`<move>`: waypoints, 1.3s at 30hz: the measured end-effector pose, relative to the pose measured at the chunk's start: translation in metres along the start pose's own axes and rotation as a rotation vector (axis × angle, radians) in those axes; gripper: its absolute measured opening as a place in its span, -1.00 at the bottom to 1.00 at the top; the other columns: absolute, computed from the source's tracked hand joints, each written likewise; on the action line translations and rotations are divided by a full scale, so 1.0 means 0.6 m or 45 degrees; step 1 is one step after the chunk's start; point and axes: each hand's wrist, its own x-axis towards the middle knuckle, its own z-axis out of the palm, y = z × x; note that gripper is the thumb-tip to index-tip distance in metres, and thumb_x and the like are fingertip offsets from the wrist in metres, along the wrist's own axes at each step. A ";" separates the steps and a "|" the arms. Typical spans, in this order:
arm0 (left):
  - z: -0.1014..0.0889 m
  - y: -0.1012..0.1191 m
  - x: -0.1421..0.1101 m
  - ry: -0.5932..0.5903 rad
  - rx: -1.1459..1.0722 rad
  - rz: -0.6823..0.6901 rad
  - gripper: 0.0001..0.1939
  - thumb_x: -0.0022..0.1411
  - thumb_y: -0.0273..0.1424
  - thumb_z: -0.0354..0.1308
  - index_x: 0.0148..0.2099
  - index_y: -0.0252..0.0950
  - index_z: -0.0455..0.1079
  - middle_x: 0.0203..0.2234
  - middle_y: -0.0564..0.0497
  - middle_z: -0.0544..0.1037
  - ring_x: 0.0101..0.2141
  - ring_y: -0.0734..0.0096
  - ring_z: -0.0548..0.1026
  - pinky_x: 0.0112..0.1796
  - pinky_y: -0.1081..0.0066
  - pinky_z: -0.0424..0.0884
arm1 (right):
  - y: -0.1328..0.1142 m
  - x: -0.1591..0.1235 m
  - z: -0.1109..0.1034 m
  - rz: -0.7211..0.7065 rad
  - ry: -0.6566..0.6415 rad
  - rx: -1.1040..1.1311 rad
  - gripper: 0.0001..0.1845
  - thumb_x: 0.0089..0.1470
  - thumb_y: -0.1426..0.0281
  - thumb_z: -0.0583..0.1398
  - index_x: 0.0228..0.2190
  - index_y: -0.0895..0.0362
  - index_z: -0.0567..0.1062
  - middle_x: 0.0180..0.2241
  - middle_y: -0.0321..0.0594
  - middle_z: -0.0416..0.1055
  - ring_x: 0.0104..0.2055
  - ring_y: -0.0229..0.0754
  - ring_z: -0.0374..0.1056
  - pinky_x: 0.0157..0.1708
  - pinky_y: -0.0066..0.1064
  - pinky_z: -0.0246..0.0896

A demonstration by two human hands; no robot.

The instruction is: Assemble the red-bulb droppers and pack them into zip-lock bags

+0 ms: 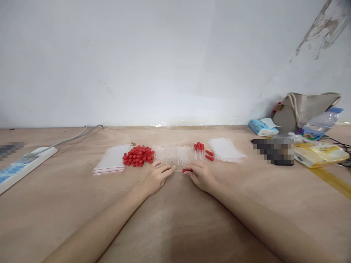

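Note:
A thin, clear dropper tube (pixel 178 170) lies level between my hands, low over the table. My left hand (pixel 157 178) pinches its left end. Around a red rubber bulb (pixel 185 170) at the tube's right end, the fingers of my right hand (pixel 202 176) are closed; how far the tube sits inside it is hidden. Just beyond my hands lies a row of clear tubes (pixel 182 155). Several droppers with red bulbs (pixel 199 147) are at the row's right end, with two loose-looking red bulbs (pixel 209 158) beside them. A pile of red bulbs (pixel 138 156) is beyond my left hand.
Stacks of clear zip bags lie at left (pixel 111 159) and right (pixel 225 149). Further right are a tissue pack (pixel 263 127), a dark, blurred-out object (pixel 283 160), a plastic bottle (pixel 320 124) and a grey bag (pixel 312 106). A power strip (pixel 41 160) with a cable is at left.

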 end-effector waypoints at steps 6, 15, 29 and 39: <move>-0.006 0.005 -0.001 -0.059 0.042 0.006 -0.68 0.22 -0.62 -0.16 -0.07 -0.32 0.31 -0.33 -0.07 0.51 -0.36 0.41 0.44 -0.28 0.33 0.18 | 0.002 0.000 -0.002 -0.099 -0.018 -0.067 -0.88 0.09 0.42 0.07 -0.38 0.13 0.41 -0.43 -0.22 0.42 -0.36 -0.24 0.28 -0.33 -0.37 0.17; -0.001 0.007 -0.002 -0.085 -0.030 -0.001 -0.73 0.26 -0.55 -0.15 -0.06 -0.32 0.29 -0.31 -0.07 0.50 -0.32 0.38 0.43 -0.33 0.37 0.21 | -0.003 0.000 -0.006 -0.263 -0.036 -0.163 -0.87 0.10 0.45 0.04 -0.34 0.19 0.38 -0.44 -0.16 0.37 -0.37 -0.23 0.22 -0.36 -0.39 0.19; 0.001 0.018 -0.001 -0.061 -0.061 -0.001 -0.72 0.25 -0.56 -0.16 -0.08 -0.32 0.31 -0.33 -0.08 0.51 -0.33 0.35 0.45 -0.34 0.35 0.30 | -0.003 0.005 -0.002 -0.260 -0.140 -0.220 -0.84 0.11 0.41 0.01 -0.36 0.20 0.36 -0.48 -0.16 0.33 -0.41 -0.21 0.19 -0.38 -0.38 0.17; 0.011 0.020 0.000 -0.044 -0.102 -0.041 -0.74 0.25 -0.53 -0.13 -0.09 -0.34 0.32 -0.34 -0.09 0.52 -0.34 0.33 0.46 -0.33 0.33 0.31 | 0.003 0.011 0.005 -0.198 -0.142 -0.142 -0.81 0.11 0.40 0.03 -0.34 0.19 0.42 -0.46 -0.15 0.35 -0.39 -0.21 0.24 -0.36 -0.38 0.21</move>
